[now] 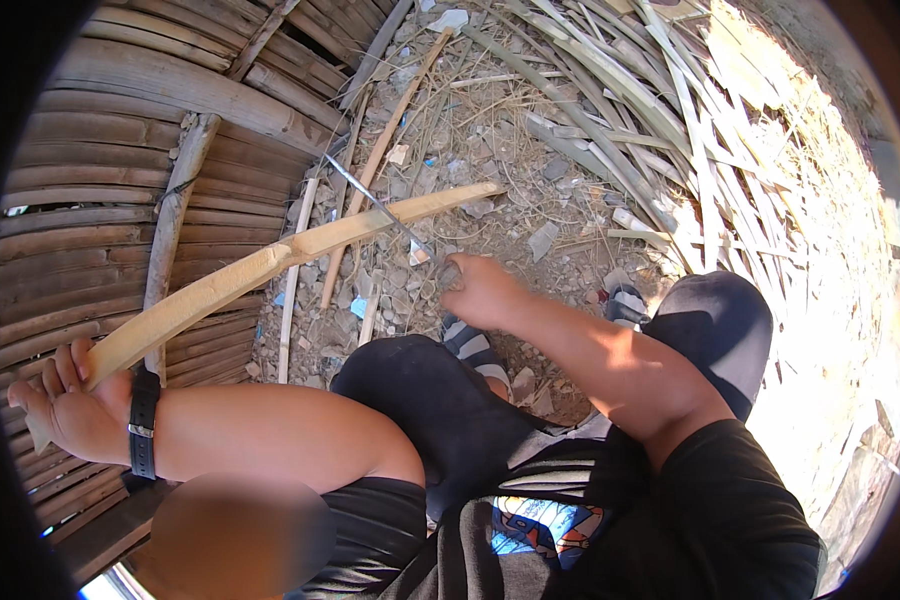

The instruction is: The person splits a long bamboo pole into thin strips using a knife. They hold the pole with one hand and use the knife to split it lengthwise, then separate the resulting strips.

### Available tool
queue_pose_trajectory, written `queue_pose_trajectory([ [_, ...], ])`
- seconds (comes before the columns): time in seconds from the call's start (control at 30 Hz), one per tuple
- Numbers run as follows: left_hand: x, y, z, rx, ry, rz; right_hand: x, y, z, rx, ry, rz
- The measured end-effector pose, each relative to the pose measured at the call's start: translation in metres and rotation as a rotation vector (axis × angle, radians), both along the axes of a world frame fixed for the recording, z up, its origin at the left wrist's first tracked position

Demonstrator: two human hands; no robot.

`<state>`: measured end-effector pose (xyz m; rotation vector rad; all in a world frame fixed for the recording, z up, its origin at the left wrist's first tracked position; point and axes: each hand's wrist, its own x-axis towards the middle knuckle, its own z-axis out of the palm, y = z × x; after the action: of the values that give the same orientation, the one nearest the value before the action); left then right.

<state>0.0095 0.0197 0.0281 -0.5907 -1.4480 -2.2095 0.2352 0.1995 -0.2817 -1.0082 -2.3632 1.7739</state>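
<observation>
My left hand [75,405], at the far left, has its fingers wrapped round the lower end of a long split bamboo strip [220,288]. The pale strip slants up to the right across the middle of the view, with a knot partway along. My right hand [482,290] is closed round the handle of a long, thin-bladed knife [406,232]; the fist hides most of the handle. Pointing up and left, the blade crosses the strip near its far part. Whether the edge is cutting into the bamboo, I cannot tell.
A bamboo-slat wall [90,240] with a pole [178,220] rises on the left. Split bamboo lengths [610,110] lie heaped at the upper right. Thin strips, stones and scraps cover the rubble ground [530,215]. My knees and sandalled feet [470,345] are close below the knife.
</observation>
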Motion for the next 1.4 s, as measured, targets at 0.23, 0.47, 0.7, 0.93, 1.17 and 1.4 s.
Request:
queue_pose_trajectory([
  [0.23,0.020,0.015,0.009,-0.080,0.036,0.083,-0.021,-0.004,0.021,0.043,0.162,0.154],
  [0.47,0.006,-0.010,0.023,0.021,0.100,-0.395,0.017,0.062,-0.082,-0.207,-0.392,-0.109],
  [0.7,0.007,-0.001,0.019,-0.021,0.079,-0.162,-0.011,0.010,-0.016,-0.014,0.098,-0.067],
  [0.93,0.001,-0.001,0.010,0.009,0.054,-0.035,-0.006,0.016,-0.053,-0.045,0.028,-0.059],
  [1.17,-0.006,-0.005,0.013,-0.029,0.081,-0.074,-0.015,0.000,-0.023,0.066,0.143,-0.053],
  [1.4,0.010,0.015,0.006,-0.016,0.066,0.051,-0.020,-0.002,-0.038,0.043,0.114,0.029],
])
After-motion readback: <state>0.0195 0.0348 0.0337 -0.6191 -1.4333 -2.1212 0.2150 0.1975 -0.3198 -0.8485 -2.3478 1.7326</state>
